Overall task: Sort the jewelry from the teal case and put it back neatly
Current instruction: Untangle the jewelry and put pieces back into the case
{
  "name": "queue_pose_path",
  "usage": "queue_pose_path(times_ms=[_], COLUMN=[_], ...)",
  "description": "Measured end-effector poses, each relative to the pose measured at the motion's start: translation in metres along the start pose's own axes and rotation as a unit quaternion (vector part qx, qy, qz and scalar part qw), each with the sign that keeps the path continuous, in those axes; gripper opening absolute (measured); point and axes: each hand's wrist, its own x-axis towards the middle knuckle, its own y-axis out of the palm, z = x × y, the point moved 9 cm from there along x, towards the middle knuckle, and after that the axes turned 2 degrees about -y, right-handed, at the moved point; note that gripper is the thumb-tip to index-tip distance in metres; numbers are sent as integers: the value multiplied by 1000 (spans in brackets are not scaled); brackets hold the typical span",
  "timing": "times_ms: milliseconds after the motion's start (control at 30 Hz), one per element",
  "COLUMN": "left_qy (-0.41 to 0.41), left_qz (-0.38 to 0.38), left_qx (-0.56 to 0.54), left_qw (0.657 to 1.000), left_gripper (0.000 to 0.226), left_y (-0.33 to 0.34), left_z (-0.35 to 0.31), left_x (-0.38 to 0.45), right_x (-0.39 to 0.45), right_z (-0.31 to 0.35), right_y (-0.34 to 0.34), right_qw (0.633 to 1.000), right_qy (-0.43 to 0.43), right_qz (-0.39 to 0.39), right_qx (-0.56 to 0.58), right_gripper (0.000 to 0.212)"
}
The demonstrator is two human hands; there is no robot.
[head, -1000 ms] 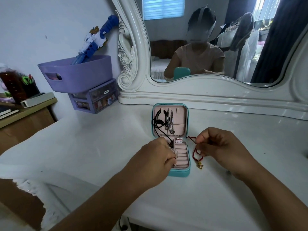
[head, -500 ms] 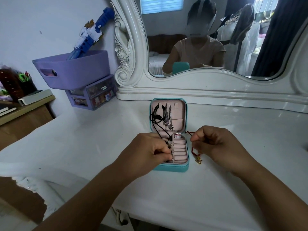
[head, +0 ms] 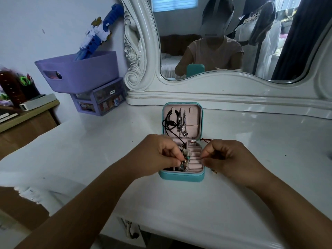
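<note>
- The left hand (head: 158,155) has its fingers curled, the fingertips pinching a beaded bracelet (head: 186,159) over the near left compartment of the open teal jewelry case (head: 181,176).
- The right hand (head: 228,159), just right of the case, is clenched round a red cord (head: 206,140); a small gold charm (head: 214,171) peeks out beneath it.
- Beyond both hands, the case's raised lid holds a black cord (head: 168,123) and silver chains (head: 182,123).
- Pink ring rolls (head: 195,159) lie between the two hands.
- The case sits on a white dressing table (head: 89,150), before a mirror (head: 233,42).
- Far left of the left hand stands a purple basket (head: 80,72).
</note>
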Motion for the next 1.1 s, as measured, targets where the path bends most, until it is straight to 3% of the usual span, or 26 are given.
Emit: queue_pose_path(times_ms=[100, 233, 467, 600, 733, 833, 967, 1100], left_qy=[44, 56, 132, 110, 36, -8, -48, -42], left_qz=[-26, -31, -46, -97, -131, -86, -38, -28], left_qx=[81, 66, 180, 134, 83, 36, 75, 83], left_qw=[995, 996, 974, 980, 987, 996, 995, 995], left_gripper=[21, 19, 27, 19, 14, 3, 8, 12], left_y=[-2, 2, 12, 14, 10, 11, 13, 12], left_z=[-8, -12, -32, -24, -1, 0, -4, -10], left_x=[1, -5, -17, -15, -12, -8, -1, 2], right_x=[0, 0, 0, -1, -2, -1, -2, -1], right_z=[-1, -1, 0, 0, 4, 4, 5, 3], right_y=[0, 0, 0, -2, -4, -4, -4, -3], right_qw=[1000, 1000, 1000, 1000, 998, 998, 998, 998], right_qy=[-4, -8, -16, -14, -39, -43, -47, -46], right_qz=[0, 1, -3, -12, -17, -14, -10, -11], right_qx=[0, 2, -14, -24, -50, -45, -44, -42], right_gripper=[13, 17, 21, 22, 22, 17, 24, 18])
